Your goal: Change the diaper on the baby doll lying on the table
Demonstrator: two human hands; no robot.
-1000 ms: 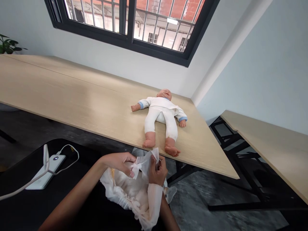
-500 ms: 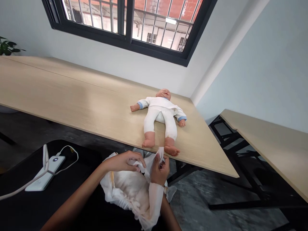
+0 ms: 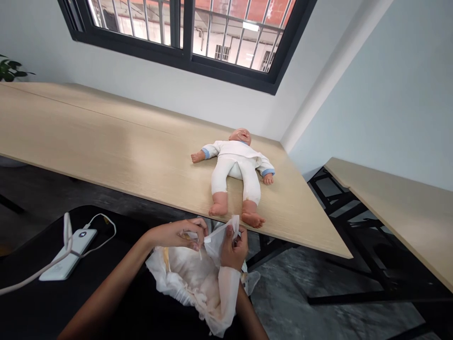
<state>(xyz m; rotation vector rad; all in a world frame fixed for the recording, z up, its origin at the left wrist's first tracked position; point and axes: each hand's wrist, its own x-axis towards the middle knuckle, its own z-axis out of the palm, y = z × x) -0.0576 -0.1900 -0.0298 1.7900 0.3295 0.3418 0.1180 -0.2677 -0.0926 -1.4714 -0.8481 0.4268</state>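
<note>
A bundle of sheer white fabric (image 3: 175,285) with gathered edges and an off-white middle rests on my lap, below the table edge. My left hand (image 3: 182,233) has its thumb and fingers pinched on a thin white strip of it. A raised piece of the same fabric is gripped in my right hand (image 3: 234,249), and a sheer band of it lies across my right forearm. Just beyond my hands, a baby doll (image 3: 236,165) in white clothes with blue cuffs lies on its back, feet toward me. Neither hand touches the doll.
The doll lies on a long wooden table (image 3: 106,146) below a barred window (image 3: 184,54). To my left, a white power bank (image 3: 69,255) with a cable sits on a black seat (image 3: 24,307). Another table (image 3: 399,203) on black legs stands at the right.
My left hand has closed more tightly, and the thin strip now stretches between it and my right hand. My right hand keeps its grip nearly in place. The doll is unmoved.
</note>
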